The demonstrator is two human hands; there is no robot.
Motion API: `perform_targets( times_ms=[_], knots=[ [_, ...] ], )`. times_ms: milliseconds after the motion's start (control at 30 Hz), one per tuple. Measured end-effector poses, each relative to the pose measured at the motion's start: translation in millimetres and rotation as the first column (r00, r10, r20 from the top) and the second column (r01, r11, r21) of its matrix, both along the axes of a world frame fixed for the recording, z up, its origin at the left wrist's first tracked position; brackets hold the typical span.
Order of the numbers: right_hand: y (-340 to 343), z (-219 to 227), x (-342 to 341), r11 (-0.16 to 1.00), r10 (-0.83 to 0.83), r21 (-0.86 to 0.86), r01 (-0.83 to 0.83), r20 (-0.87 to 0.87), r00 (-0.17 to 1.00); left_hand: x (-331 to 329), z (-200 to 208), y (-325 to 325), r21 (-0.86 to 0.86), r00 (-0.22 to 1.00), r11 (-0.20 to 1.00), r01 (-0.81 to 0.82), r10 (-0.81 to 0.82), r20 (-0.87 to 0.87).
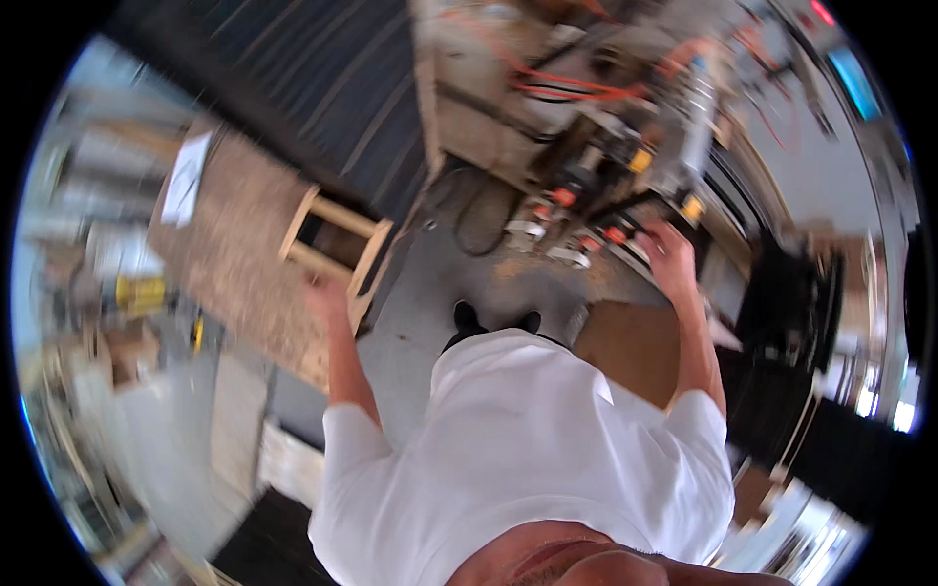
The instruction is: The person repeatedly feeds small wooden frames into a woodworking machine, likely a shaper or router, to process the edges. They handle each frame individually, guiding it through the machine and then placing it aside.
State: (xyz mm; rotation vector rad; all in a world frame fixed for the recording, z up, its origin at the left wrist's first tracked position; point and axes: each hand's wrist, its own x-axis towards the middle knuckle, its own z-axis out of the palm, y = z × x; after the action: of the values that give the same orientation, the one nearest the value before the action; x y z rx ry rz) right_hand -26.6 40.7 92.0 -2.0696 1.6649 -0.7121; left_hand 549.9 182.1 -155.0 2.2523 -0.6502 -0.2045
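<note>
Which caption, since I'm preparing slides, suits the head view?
Left hand beside a wooden frame on a worktable, right hand near machinery.

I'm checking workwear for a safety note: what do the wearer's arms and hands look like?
The loose white sleeves are short. Below them, the left hand and right hand show no gloves; blur hides finer details.

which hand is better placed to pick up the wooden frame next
Probably the left hand: it is right beside the wooden frame, though blur hides whether it touches. The right hand is off on the other side, by the machine with orange parts.
</note>
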Motion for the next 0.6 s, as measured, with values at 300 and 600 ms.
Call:
perform_targets(
  times_ms=[300,600],
  knots=[
    [79,117,-155,0.845,-0.427,-0.482,0.231,-0.347,0.835,-223,23,-30,-0.335,0.684,0.742,0.581,-0.668,-0.294],
    [270,176,-320,0.467,-0.798,-0.36,0.808,-0.566,0.209,-398,42,-80,-0.373,0.279,0.531,0.761,-0.787,-0.551]
  ],
)
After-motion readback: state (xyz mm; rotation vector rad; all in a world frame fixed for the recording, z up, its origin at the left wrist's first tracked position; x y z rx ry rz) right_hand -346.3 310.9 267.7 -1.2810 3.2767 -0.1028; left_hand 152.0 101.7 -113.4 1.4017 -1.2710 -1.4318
